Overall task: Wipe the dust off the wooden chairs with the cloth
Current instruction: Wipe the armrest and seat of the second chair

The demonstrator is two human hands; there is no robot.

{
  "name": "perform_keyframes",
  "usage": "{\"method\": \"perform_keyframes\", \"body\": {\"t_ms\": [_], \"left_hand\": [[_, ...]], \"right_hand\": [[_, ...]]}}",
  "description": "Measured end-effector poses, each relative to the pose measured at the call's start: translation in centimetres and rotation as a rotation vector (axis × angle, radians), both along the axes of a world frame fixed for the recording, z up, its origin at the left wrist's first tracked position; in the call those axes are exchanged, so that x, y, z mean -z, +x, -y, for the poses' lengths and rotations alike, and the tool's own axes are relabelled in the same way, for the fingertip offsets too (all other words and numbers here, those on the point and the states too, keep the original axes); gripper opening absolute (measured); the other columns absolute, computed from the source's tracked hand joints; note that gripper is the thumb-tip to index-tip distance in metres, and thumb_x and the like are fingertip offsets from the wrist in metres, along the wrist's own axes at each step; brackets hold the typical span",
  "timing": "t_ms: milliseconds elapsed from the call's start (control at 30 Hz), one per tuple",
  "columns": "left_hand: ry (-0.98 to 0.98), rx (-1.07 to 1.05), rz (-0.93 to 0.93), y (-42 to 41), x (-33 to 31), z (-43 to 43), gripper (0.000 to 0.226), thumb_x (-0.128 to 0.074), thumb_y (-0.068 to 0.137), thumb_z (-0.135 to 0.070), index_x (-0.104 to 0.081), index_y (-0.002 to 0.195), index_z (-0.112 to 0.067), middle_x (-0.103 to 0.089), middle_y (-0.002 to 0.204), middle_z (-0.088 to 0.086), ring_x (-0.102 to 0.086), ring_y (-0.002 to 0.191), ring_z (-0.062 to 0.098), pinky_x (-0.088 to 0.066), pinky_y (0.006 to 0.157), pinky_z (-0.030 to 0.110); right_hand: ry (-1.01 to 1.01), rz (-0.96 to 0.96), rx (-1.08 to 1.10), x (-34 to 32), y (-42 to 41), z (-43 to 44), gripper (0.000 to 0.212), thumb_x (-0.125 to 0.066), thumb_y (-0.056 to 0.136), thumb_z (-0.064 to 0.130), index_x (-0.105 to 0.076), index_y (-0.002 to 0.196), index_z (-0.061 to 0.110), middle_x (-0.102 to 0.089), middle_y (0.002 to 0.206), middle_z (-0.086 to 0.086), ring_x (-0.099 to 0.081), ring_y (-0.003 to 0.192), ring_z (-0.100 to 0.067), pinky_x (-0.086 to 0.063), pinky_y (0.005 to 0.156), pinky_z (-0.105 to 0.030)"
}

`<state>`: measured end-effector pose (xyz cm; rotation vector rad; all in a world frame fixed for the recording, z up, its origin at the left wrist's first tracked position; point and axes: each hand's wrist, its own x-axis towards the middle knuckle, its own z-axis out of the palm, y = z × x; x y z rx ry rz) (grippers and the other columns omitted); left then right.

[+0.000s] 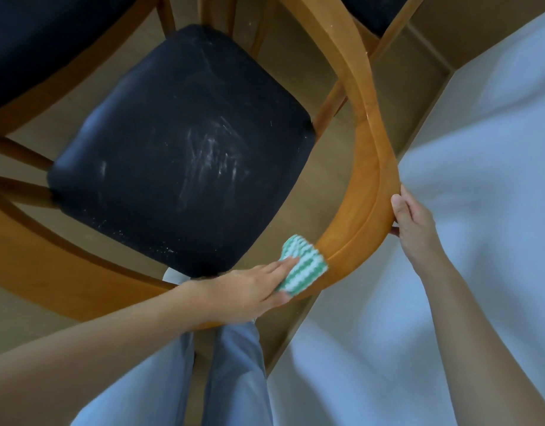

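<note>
A wooden chair with a curved backrest rail [362, 192] and a dark padded seat [179, 149] fills the view from above. The seat shows white dust streaks near its middle. My left hand [249, 290] presses a green-and-white striped cloth [302, 265] flat against the inner face of the backrest rail, low on the curve. My right hand [414, 222] grips the outer edge of the same rail, thumb on top, a short way to the right of the cloth.
A white wall [449, 272] stands close on the right, just behind the backrest. Other wooden chairs with dark seats stand at the top left [34, 41] and top right [375, 10]. My legs in grey trousers [228, 379] are below the chair.
</note>
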<state>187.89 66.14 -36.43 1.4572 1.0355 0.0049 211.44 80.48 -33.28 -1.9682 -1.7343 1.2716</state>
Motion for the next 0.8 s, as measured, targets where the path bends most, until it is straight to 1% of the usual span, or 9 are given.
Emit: {"method": "perform_keyframes", "body": {"t_ms": [67, 133, 167, 233, 333, 500, 600, 733, 800], "left_hand": [[-0.009, 0.103, -0.151, -2.7, 0.0, 2.0, 0.059, -0.028, 0.099, -0.045, -0.003, 0.15, -0.029, -0.026, 0.154, -0.007, -0.037, 0.132, 0.008, -0.037, 0.106, 0.027], [0.056, 0.24, -0.298, -4.6, -0.2, 2.8, 0.059, -0.026, 0.099, -0.048, -0.001, 0.15, -0.032, -0.027, 0.153, -0.007, -0.039, 0.13, 0.01, -0.039, 0.103, 0.026], [0.08, 0.284, -0.33, -5.0, -0.3, 2.8, 0.059, -0.025, 0.099, -0.048, 0.001, 0.15, -0.032, -0.026, 0.153, -0.006, -0.04, 0.13, 0.01, -0.038, 0.103, 0.026], [0.074, 0.281, -0.307, -4.3, -0.7, 2.1, 0.059, -0.025, 0.1, -0.046, 0.0, 0.15, -0.029, -0.024, 0.154, -0.005, -0.04, 0.131, 0.011, -0.038, 0.105, 0.028], [-0.008, 0.124, -0.136, -1.4, -0.5, 0.7, 0.059, -0.027, 0.101, -0.041, 0.0, 0.151, -0.023, -0.016, 0.157, -0.005, -0.034, 0.135, 0.011, -0.031, 0.108, 0.027], [-0.074, -0.143, 0.109, 4.3, -0.4, -4.8, 0.064, -0.023, 0.101, -0.044, 0.01, 0.149, -0.02, 0.005, 0.159, -0.004, -0.002, 0.145, 0.01, -0.008, 0.115, 0.026], [-0.172, -0.296, 0.185, 6.6, -0.9, -9.3, 0.062, -0.024, 0.101, -0.042, 0.011, 0.149, -0.022, 0.004, 0.159, -0.002, -0.005, 0.145, 0.016, -0.01, 0.114, 0.028], [-0.172, -0.466, 0.169, 8.4, -0.8, -15.1, 0.06, -0.025, 0.103, -0.035, 0.009, 0.15, -0.017, -0.006, 0.158, 0.008, -0.015, 0.144, 0.024, -0.015, 0.114, 0.032], [-0.163, -0.556, 0.172, 8.9, -0.7, -17.6, 0.061, -0.026, 0.103, -0.034, 0.01, 0.15, -0.017, -0.009, 0.157, 0.012, -0.017, 0.143, 0.027, -0.016, 0.114, 0.033]], "right_hand": [[-0.006, 0.007, -0.008, 0.0, 0.0, -0.1, 0.05, -0.029, 0.1, 0.04, -0.031, 0.147, 0.02, -0.048, 0.138, -0.004, -0.049, 0.123, -0.024, -0.046, 0.1, -0.046], [-0.01, 0.012, -0.011, 0.1, 0.1, -0.1, 0.051, -0.029, 0.1, 0.041, -0.031, 0.147, 0.02, -0.048, 0.138, -0.004, -0.05, 0.123, -0.024, -0.046, 0.1, -0.047], [-0.007, 0.011, -0.01, 0.1, 0.1, -0.1, 0.051, -0.029, 0.1, 0.04, -0.031, 0.147, 0.02, -0.048, 0.138, -0.004, -0.05, 0.123, -0.023, -0.046, 0.1, -0.046], [0.0, 0.003, -0.003, 0.2, 0.0, 0.0, 0.051, -0.028, 0.1, 0.039, -0.03, 0.147, 0.02, -0.048, 0.139, -0.005, -0.049, 0.123, -0.023, -0.046, 0.1, -0.045], [-0.007, -0.016, 0.013, 0.3, -0.1, 0.0, 0.051, -0.028, 0.101, 0.039, -0.028, 0.148, 0.02, -0.046, 0.141, -0.004, -0.047, 0.126, -0.023, -0.044, 0.102, -0.046], [-0.02, -0.007, -0.001, 0.1, 0.0, -0.1, 0.062, -0.032, 0.093, 0.049, -0.032, 0.146, 0.019, -0.05, 0.138, -0.006, -0.05, 0.124, -0.024, -0.046, 0.1, -0.049], [-0.024, -0.022, -0.033, -0.2, 0.0, -0.4, 0.054, -0.034, 0.096, 0.043, -0.036, 0.144, 0.019, -0.053, 0.134, -0.004, -0.053, 0.12, -0.021, -0.048, 0.098, -0.047], [-0.016, -0.038, -0.042, -0.2, -0.1, -0.4, 0.05, -0.035, 0.096, 0.038, -0.036, 0.143, 0.02, -0.053, 0.133, -0.003, -0.055, 0.116, -0.018, -0.05, 0.096, -0.042], [-0.009, -0.067, -0.025, -0.2, -0.3, -0.4, 0.046, -0.035, 0.098, 0.035, -0.036, 0.142, 0.021, -0.055, 0.128, 0.001, -0.057, 0.106, -0.009, -0.053, 0.087, -0.025]]}}
